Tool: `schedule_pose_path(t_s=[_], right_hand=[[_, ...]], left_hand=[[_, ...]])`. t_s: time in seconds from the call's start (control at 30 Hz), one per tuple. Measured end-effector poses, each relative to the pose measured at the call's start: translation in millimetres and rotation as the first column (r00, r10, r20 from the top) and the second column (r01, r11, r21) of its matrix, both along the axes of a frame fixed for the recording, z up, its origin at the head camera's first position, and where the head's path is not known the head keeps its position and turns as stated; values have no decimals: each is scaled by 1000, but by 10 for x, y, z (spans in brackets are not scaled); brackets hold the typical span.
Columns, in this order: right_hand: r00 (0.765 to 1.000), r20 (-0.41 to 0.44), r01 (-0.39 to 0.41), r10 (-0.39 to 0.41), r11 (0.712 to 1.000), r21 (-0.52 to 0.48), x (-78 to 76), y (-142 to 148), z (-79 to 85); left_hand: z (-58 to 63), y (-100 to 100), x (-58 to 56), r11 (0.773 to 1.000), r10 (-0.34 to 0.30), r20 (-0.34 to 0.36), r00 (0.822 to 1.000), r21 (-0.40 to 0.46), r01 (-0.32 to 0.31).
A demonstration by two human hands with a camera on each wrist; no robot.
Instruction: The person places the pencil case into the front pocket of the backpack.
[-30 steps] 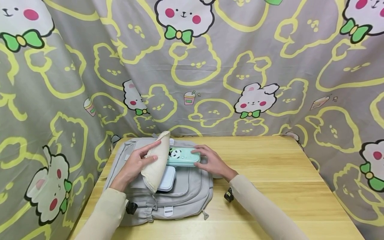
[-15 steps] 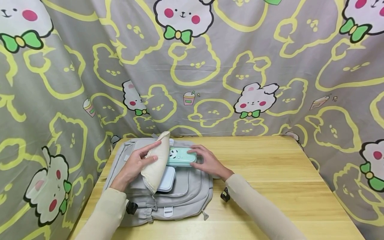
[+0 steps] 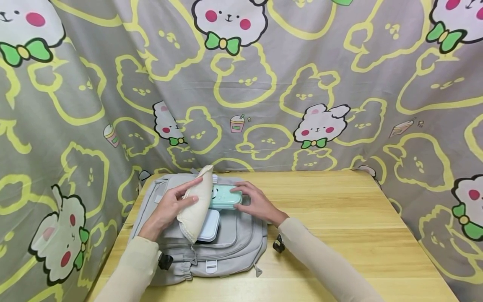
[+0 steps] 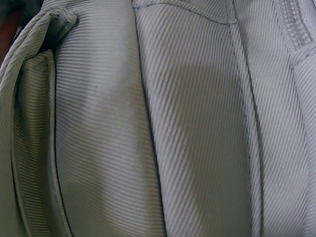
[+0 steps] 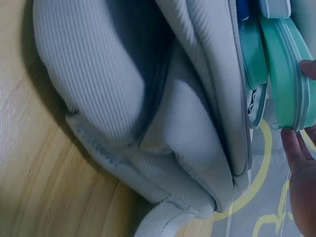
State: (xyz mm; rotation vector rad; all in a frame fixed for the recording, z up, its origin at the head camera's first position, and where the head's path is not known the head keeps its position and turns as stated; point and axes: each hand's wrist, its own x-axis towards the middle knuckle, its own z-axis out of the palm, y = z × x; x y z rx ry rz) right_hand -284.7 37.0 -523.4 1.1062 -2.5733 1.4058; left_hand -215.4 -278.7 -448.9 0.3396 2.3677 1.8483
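A grey backpack lies on the table with its front pocket spread. My left hand grips the pocket's cream-lined flap, its thumb on the lining. My right hand pinches the right end of a mint-green pencil case with a panda print. The left end of the case goes out of sight behind the flap. In the right wrist view, fingers touch the zipped pencil case near its end. A pale blue case sits in the pocket just below it. Only ribbed grey backpack fabric fills the left wrist view.
Beside the pencil case, the right wrist view shows another green item inside the bag. The wooden table extends to the right of the backpack. A patterned grey curtain hangs along the back and sides.
My right hand has moved left with the pencil case, and more of its panda print is now hidden behind the flap. The left hand keeps its place on the flap.
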Motion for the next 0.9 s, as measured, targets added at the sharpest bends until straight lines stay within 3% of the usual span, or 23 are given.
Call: schedule_pose_path(t_s=[0.53, 0.67, 0.9], right_hand=[[998, -55, -24, 25, 1000, 10, 2, -145, 21], [999, -47, -13, 14, 1000, 17, 4, -151, 39], [999, -44, -9, 10, 1000, 25, 0, -155, 40]], left_hand=[[-1, -32, -8, 1000, -16, -17, 1000, -15, 16], [53, -40, -5, 995, -6, -47, 999, -105, 1], [214, -19, -16, 955, -44, -124, 991, -298, 5]])
